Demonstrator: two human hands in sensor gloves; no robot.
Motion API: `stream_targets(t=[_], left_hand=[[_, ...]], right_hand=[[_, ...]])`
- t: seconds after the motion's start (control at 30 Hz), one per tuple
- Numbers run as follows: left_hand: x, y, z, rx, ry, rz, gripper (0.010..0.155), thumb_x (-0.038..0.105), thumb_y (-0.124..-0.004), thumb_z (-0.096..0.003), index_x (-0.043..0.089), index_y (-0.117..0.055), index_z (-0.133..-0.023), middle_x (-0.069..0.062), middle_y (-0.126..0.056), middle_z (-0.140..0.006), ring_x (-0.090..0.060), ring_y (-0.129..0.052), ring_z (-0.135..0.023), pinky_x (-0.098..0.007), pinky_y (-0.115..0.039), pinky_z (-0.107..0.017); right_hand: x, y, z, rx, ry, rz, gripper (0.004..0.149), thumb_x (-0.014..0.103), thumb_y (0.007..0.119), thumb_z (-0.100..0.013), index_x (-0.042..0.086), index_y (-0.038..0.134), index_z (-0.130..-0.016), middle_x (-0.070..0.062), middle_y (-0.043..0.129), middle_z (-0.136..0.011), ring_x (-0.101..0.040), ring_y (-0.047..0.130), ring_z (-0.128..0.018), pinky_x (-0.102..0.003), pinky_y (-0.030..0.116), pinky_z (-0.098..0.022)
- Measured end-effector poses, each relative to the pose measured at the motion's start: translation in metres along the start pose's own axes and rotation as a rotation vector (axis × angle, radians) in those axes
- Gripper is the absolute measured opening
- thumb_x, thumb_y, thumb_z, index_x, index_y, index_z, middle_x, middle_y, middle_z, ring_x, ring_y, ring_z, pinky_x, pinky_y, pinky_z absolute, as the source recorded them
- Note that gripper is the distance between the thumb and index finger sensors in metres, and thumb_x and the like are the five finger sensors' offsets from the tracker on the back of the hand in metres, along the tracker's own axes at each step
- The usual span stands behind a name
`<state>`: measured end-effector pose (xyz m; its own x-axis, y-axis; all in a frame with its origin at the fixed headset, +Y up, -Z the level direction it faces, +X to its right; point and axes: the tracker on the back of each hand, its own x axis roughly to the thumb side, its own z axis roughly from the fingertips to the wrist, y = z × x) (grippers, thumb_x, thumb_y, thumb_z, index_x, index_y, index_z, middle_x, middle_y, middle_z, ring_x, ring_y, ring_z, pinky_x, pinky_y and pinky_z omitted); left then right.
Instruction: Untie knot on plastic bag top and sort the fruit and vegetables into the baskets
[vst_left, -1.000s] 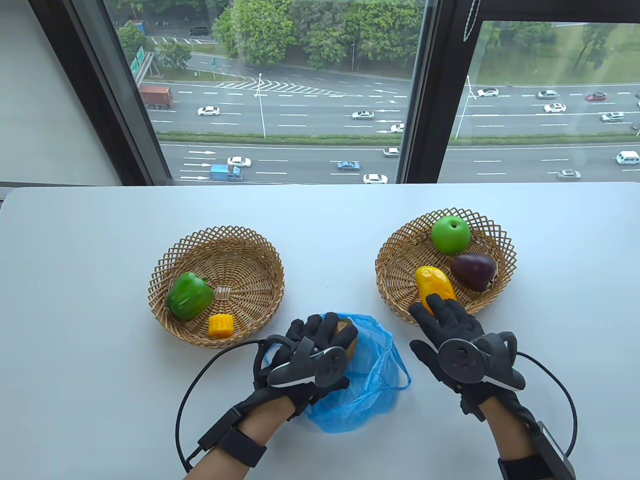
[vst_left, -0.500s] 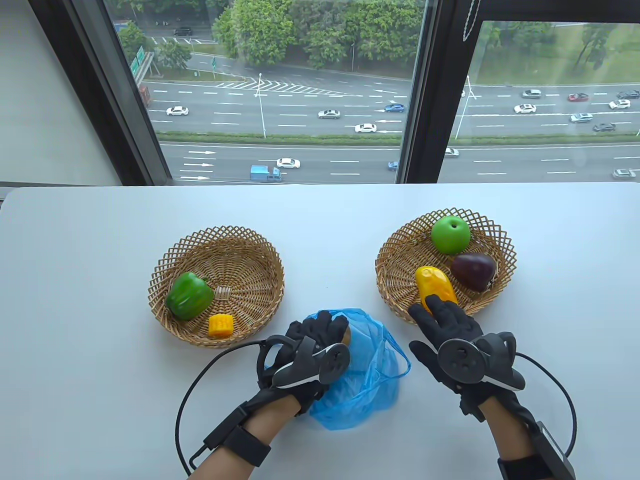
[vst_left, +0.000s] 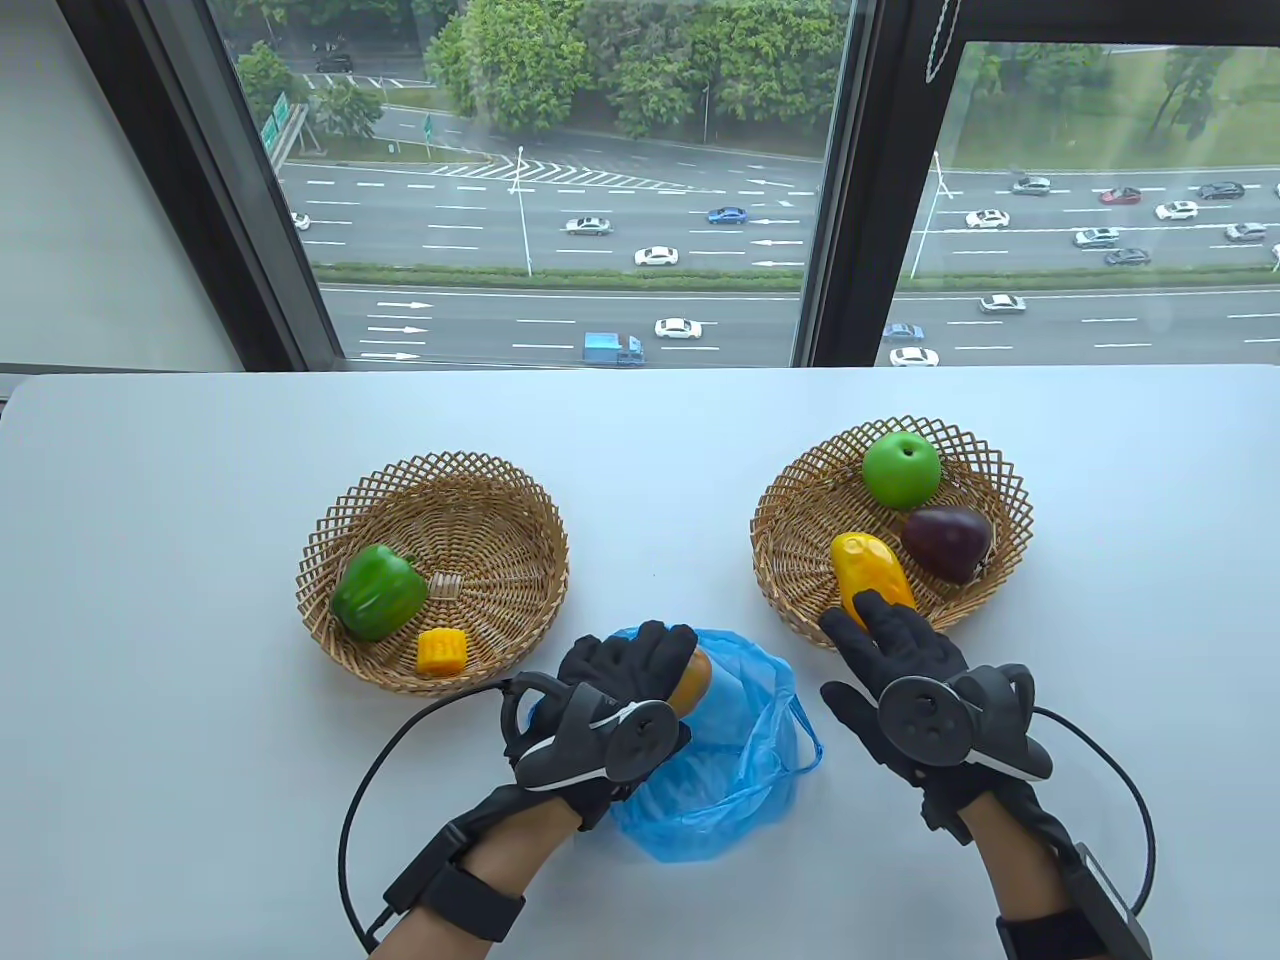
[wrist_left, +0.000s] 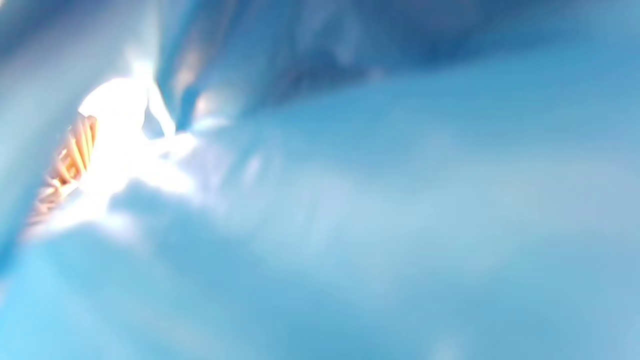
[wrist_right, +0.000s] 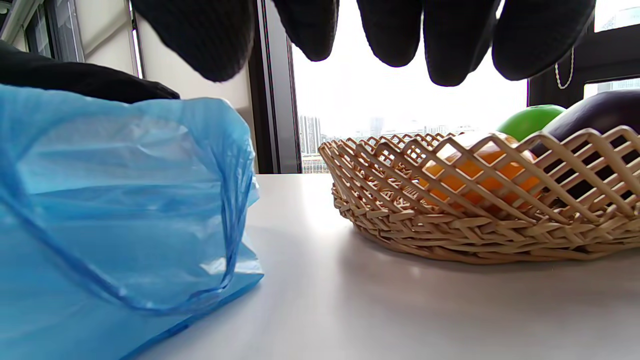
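Here the blue plastic bag (vst_left: 715, 760) lies open and slack on the tabletop (vst_left: 180, 520) between the two wicker baskets, its knot already undone, so its mouth gives free access. The left hand (vst_left: 610, 700) reaches into that mouth with its fingers (vst_left: 650, 650) curled round a rounded orange-brown item (vst_left: 692, 678), probably a fruit or vegetable I cannot name for certain, seemingly to lift it out for sorting. The left wrist view shows only blurred blue film, which fits a hand sitting inside the bag. The right hand (vst_left: 900, 670) rests just beside the bag with fingers (vst_left: 880, 615) straight and relaxed, holding nothing, their tips over the near rim of the right basket (vst_left: 790, 500); it looks parked, ready to steady the bag or take the next piece. That basket holds a green apple (vst_left: 902, 468), a dark purple eggplant-like piece (vst_left: 948, 542) and a yellow-orange mango-like piece (vst_left: 868, 570). The left basket (vst_left: 500, 500) holds a green bell pepper (vst_left: 378, 592) and a corn chunk (vst_left: 442, 652), with room left in the middle.
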<state>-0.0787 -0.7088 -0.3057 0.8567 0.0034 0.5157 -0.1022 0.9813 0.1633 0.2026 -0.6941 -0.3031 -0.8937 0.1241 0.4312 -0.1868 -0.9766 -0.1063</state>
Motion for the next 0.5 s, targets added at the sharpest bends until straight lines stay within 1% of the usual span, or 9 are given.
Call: stream_targets(t=[0.1, 0.17, 0.23, 0.3, 0.4, 0.47, 0.5], left_hand=[[-0.006, 0.009, 0.004, 0.012, 0.014, 0.089, 0.088, 0.061, -0.088, -0.0407, 0.022, -0.056, -0.113, -0.013, -0.072, -0.113, -0.035, -0.085, -0.085, -0.063, -0.065, -0.066], [-0.011, 0.014, 0.007, 0.033, 0.013, 0.146, 0.087, 0.061, -0.089, -0.0405, 0.024, -0.058, -0.113, -0.016, -0.067, -0.114, -0.037, -0.085, -0.082, -0.063, -0.066, -0.065], [-0.014, 0.019, 0.01, 0.064, 0.022, 0.167, 0.086, 0.061, -0.09, -0.0396, 0.026, -0.06, -0.112, -0.016, -0.063, -0.114, -0.037, -0.087, -0.08, -0.063, -0.069, -0.064], [-0.019, 0.025, 0.012, 0.118, 0.022, 0.183, 0.085, 0.061, -0.09, -0.0391, 0.029, -0.06, -0.112, -0.013, -0.068, -0.109, -0.037, -0.088, -0.08, -0.062, -0.07, -0.064], [-0.028, 0.034, 0.016, 0.196, 0.038, 0.246, 0.085, 0.059, -0.091, -0.0396, 0.03, -0.058, -0.112, -0.014, -0.07, -0.108, -0.038, -0.09, -0.081, -0.061, -0.072, -0.064], [-0.036, 0.039, 0.018, 0.225, 0.06, 0.278, 0.09, 0.058, -0.091, -0.0395, 0.025, -0.053, -0.113, -0.014, -0.074, -0.107, -0.038, -0.091, -0.081, -0.061, -0.072, -0.064], [-0.041, 0.043, 0.02, 0.257, 0.078, 0.292, 0.091, 0.057, -0.092, -0.039, 0.023, -0.053, -0.113, -0.014, -0.077, -0.106, -0.038, -0.092, -0.082, -0.06, -0.073, -0.063]], right_hand=[[0.0, 0.0, 0.0, 0.003, 0.002, -0.001, 0.068, 0.047, 0.071, -0.058, 0.016, 0.05, -0.115, -0.028, 0.047, -0.116, -0.061, 0.064, -0.096, -0.07, 0.063, -0.062], [0.0, 0.0, 0.0, 0.005, 0.002, -0.001, 0.068, 0.047, 0.071, -0.058, 0.016, 0.05, -0.115, -0.029, 0.047, -0.116, -0.061, 0.064, -0.096, -0.07, 0.063, -0.062], [0.0, 0.001, 0.0, 0.007, 0.002, -0.003, 0.068, 0.047, 0.071, -0.058, 0.016, 0.05, -0.115, -0.028, 0.047, -0.116, -0.061, 0.064, -0.096, -0.07, 0.063, -0.062], [0.0, 0.001, 0.0, 0.01, 0.001, -0.004, 0.068, 0.047, 0.071, -0.058, 0.016, 0.05, -0.115, -0.028, 0.047, -0.116, -0.061, 0.065, -0.096, -0.07, 0.063, -0.062], [0.0, 0.001, 0.0, 0.011, 0.002, -0.003, 0.068, 0.047, 0.071, -0.058, 0.016, 0.049, -0.115, -0.028, 0.047, -0.116, -0.061, 0.065, -0.096, -0.07, 0.063, -0.062], [0.0, 0.001, 0.0, 0.009, 0.003, -0.004, 0.069, 0.047, 0.071, -0.058, 0.016, 0.049, -0.115, -0.028, 0.047, -0.116, -0.061, 0.065, -0.096, -0.07, 0.063, -0.062], [-0.001, 0.001, 0.0, 0.009, 0.003, -0.004, 0.069, 0.047, 0.071, -0.058, 0.016, 0.049, -0.115, -0.028, 0.048, -0.115, -0.061, 0.064, -0.096, -0.07, 0.063, -0.062]])
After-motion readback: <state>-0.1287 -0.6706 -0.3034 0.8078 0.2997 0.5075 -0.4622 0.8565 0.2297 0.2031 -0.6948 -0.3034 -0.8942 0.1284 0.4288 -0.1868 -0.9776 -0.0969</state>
